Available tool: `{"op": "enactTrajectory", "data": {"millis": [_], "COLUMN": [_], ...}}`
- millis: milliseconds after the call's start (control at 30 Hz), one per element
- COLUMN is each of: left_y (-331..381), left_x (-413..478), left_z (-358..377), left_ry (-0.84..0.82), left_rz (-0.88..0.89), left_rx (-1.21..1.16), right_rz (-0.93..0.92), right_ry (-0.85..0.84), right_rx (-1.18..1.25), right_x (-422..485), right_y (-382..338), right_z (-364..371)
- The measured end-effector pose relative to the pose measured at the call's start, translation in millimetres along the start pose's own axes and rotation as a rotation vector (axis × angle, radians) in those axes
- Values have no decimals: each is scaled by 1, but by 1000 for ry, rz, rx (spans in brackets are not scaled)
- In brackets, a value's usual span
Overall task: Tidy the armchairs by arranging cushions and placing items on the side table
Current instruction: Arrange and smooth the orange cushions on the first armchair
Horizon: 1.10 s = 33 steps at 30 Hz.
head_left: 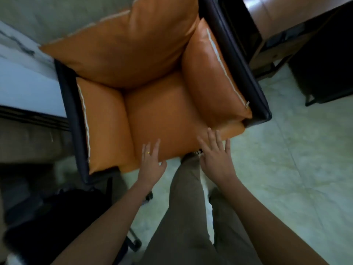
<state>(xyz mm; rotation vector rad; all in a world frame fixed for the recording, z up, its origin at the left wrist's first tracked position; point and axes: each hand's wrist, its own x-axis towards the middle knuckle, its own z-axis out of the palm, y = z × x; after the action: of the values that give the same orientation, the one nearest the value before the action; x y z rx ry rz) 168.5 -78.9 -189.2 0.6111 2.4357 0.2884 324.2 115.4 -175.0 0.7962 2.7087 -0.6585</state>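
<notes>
Left hand (pixel 150 162), right hand (pixel 217 155): fingers spread, nothing held, at seat cushion (pixel 168 115) front edge (contact unclear). Step: settling cushions. Beyond fingertips, back cushion (pixel 124 48) looks askew; next, probably square it.

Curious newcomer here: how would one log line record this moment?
scene: orange armchair | left hand: open, over seat cushion front edge | right hand: open, over same edge | holding: nothing
</notes>
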Motion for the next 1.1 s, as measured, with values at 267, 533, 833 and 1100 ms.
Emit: {"op": "enactTrajectory", "data": {"millis": [267, 533, 833, 1100], "left_y": [-51, -125, -273, -298], "left_x": [-87, -90, -36, 54], "left_z": [75, 125, 175, 219], "left_ry": [12, 96, 379, 484], "left_rz": [-180, -161, -76, -110], "left_rx": [-15, -79, -215, -324], "right_rz": [-148, -177, -580, -755], "right_ry": [-178, -202, -149, -81], "right_rx": [-11, 30, -58, -266], "right_x": [-41, -12, 49, 143], "right_y": [-18, -36, -98, -154], "right_z": [64, 144, 287, 342]}}
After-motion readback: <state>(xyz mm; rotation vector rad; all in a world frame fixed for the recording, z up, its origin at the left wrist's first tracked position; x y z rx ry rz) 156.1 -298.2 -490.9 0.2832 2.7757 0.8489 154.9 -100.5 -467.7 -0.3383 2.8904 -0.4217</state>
